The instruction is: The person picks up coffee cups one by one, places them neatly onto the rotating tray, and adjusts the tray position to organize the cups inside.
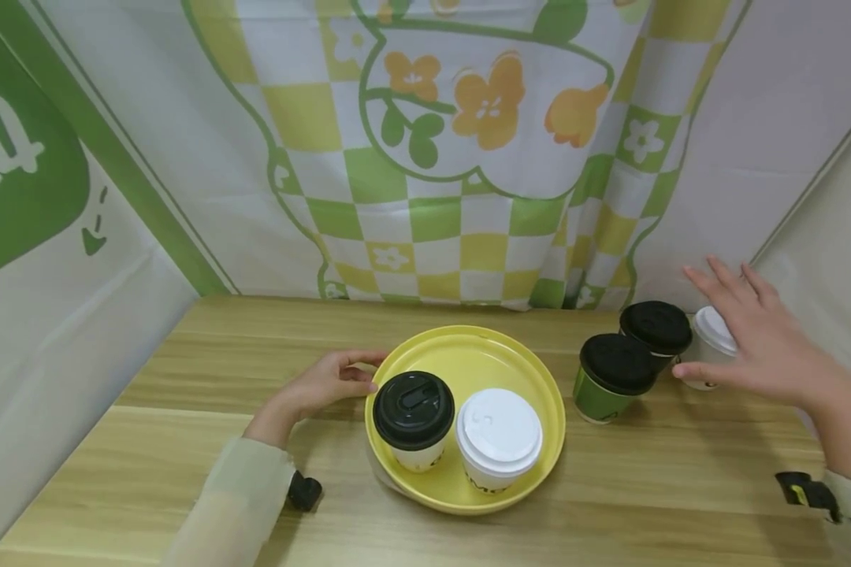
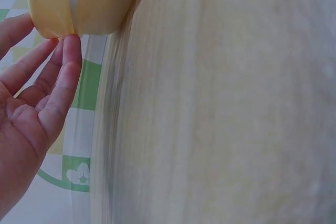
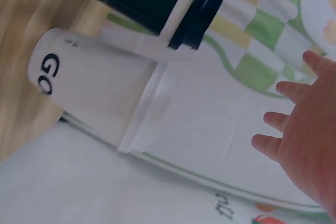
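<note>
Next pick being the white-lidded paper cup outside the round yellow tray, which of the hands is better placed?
Likely the right hand: fingers spread near the white-lidded paper cup, holding nothing. The left hand grips the round yellow tray, farther off.

Behind the wooden table (image 1: 206,354) hangs a checked cloth (image 1: 436,213) printed with orange flowers. Left of the table is a green-patched panel (image 1: 35,339); right of it, a white panel (image 1: 837,260).
</note>
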{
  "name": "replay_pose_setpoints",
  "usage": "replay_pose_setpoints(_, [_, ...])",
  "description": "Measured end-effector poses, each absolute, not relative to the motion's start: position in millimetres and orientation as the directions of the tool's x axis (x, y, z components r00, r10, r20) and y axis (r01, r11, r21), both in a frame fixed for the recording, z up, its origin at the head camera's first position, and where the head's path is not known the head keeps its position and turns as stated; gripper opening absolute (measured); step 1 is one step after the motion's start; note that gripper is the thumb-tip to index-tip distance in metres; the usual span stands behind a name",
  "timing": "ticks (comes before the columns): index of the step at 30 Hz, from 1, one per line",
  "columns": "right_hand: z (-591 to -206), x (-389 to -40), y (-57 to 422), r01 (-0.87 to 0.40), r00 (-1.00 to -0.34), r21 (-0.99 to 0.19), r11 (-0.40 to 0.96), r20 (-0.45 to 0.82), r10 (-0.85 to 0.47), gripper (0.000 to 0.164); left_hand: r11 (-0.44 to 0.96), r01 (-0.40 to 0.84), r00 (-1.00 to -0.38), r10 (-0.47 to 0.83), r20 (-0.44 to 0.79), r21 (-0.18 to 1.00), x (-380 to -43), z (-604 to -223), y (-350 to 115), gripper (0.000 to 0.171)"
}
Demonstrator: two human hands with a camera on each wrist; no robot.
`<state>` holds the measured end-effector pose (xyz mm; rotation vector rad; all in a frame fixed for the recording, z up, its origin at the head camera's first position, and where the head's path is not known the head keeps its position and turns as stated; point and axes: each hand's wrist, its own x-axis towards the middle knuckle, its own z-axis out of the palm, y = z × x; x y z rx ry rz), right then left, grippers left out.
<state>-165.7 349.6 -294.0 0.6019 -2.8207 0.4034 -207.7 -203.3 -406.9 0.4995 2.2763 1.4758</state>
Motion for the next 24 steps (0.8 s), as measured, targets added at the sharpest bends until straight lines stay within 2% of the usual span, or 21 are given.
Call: replay_pose_setpoints(24, [-337.0,-181.0,405.0,-0.289,-0.943,-0.351,0.891,0.263,-0.203,0.12,0.373,0.078,-0.861,0.493,-0.126,0.925,-208.8,-408.1,-202.4,0.055])
